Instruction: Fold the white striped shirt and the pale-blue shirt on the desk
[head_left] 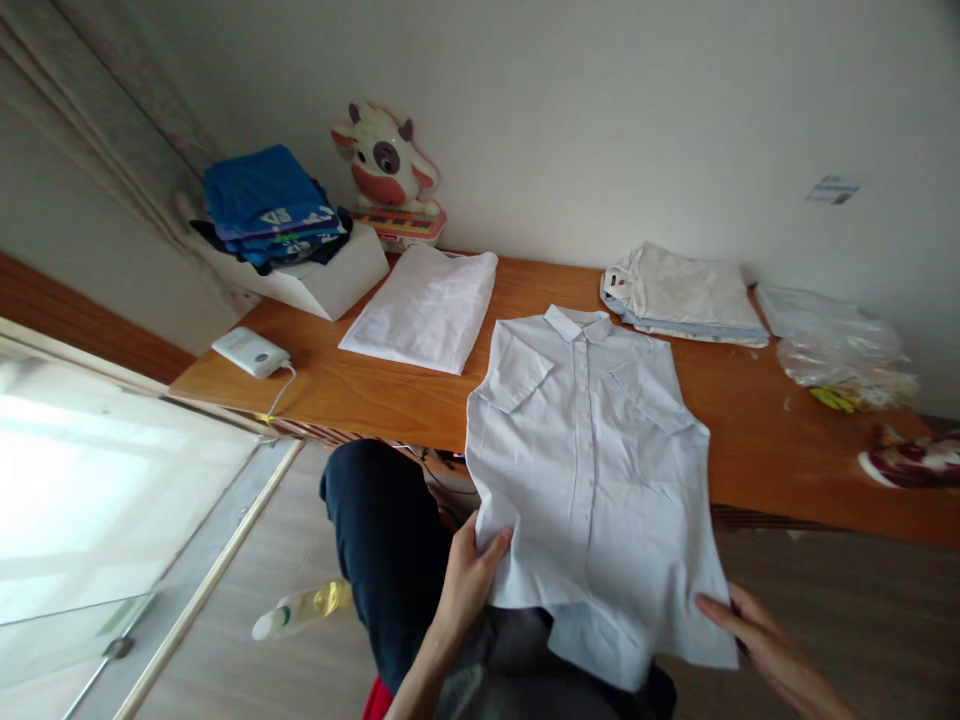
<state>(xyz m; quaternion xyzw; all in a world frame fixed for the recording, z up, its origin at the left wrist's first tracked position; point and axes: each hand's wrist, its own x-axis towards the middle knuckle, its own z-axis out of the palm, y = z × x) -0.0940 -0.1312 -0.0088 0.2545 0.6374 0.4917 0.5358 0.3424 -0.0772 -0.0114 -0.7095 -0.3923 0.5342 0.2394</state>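
Note:
A white short-sleeved button-up shirt [585, 450] lies front side up, its collar and shoulders on the wooden table and its lower part hanging over the near edge above my lap. The sleeves are folded in over the chest. My left hand [476, 560] pinches the left side of the shirt near the hem, thumb on top. At the lower right corner, my right hand [742, 615] grips the cloth with the thumb above and fingers hidden beneath. Between the hands the hem sags in loose folds.
On the wooden table [420, 405] lie a folded white cloth [427, 310], a stack of light folded clothes [686, 290], plastic bags [840, 340] and a white power bank [251, 352]. Blue folded clothes [270, 205] top a white box [330, 280] beside a cow toy [386, 165]. A bottle [300, 608] lies on the floor.

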